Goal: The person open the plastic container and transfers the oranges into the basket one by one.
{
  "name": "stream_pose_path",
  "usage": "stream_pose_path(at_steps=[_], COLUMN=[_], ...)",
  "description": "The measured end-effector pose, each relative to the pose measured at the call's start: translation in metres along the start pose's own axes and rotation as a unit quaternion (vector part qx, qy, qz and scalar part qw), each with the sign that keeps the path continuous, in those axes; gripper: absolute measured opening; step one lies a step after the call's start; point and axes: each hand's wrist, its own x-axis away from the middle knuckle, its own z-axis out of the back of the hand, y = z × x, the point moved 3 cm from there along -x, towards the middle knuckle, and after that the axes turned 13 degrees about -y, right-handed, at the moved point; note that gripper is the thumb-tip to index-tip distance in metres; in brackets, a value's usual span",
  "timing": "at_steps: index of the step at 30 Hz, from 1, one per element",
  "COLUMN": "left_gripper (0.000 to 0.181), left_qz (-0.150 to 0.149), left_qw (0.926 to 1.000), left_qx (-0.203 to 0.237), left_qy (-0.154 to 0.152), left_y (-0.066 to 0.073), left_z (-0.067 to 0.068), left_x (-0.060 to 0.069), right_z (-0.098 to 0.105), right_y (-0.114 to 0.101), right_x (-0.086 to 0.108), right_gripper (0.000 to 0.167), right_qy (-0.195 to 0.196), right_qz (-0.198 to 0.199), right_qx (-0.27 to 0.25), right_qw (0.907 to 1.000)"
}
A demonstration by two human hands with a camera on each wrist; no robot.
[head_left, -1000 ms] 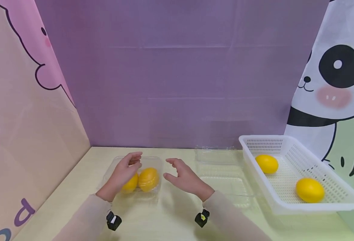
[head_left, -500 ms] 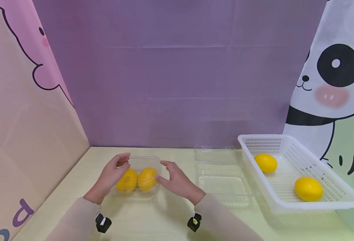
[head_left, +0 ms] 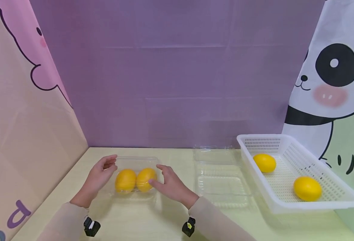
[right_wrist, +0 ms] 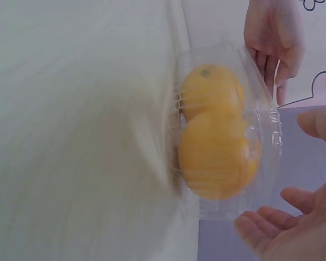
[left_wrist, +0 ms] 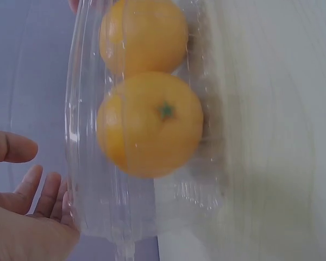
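Two oranges (head_left: 125, 181) (left_wrist: 152, 128) lie side by side in a clear plastic clamshell box (head_left: 137, 162), its lid down over them. To the box's left is my left hand (head_left: 98, 174), fingers loosely bent and nothing held. In the left wrist view its fingertips are close to the box's end; whether they touch is unclear. My right hand (head_left: 174, 184) is at the box's right end, thumb and fingers spread apart. Its thumb overlaps the right orange in the head view, and I cannot tell if it presses on the plastic.
A second clear clamshell box (head_left: 222, 180) lies open on the pale table (head_left: 141, 221). Right of it stands a white perforated basket (head_left: 285, 177) holding two yellow-orange fruits (head_left: 264, 163) (head_left: 307, 188). A purple backdrop (head_left: 180, 83) rises behind the table.
My left hand has drawn away to the left, uncovering the left orange. My right hand has moved left to the box's right end. The box stays nearly in place.
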Motion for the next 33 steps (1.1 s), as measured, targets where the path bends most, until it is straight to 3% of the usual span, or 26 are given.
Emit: stream_pose_path(at_steps=[11,20,27,33], left_gripper=[0.052,0.061,0.070,0.073], left_qz=[0.032,0.073,0.114,0.127], left_qw=[0.9989,0.9973,0.9927,0.9900], left_qx=[-0.027,-0.010,0.014,0.034], left_qy=[0.018,-0.009,-0.038,-0.050], left_y=[-0.011,-0.017,-0.024,-0.026], left_z=[0.011,0.013,0.013,0.011], left_x=[0.000,-0.001,0.000,-0.001], right_z=[-0.009,-0.012,-0.014,-0.014], right_y=[0.000,0.001,0.005,0.006], right_x=[-0.002,-0.005,-0.005,-0.005], right_gripper=[0.077,0.078,0.080,0.080], right_qy=[0.004,0.024,0.017,0.015], right_qz=[-0.009,-0.010,-0.028,-0.032], right_qx=[-0.021,-0.011,-0.009,-0.014], right_qw=[0.9997,0.9996,0.9994,0.9993])
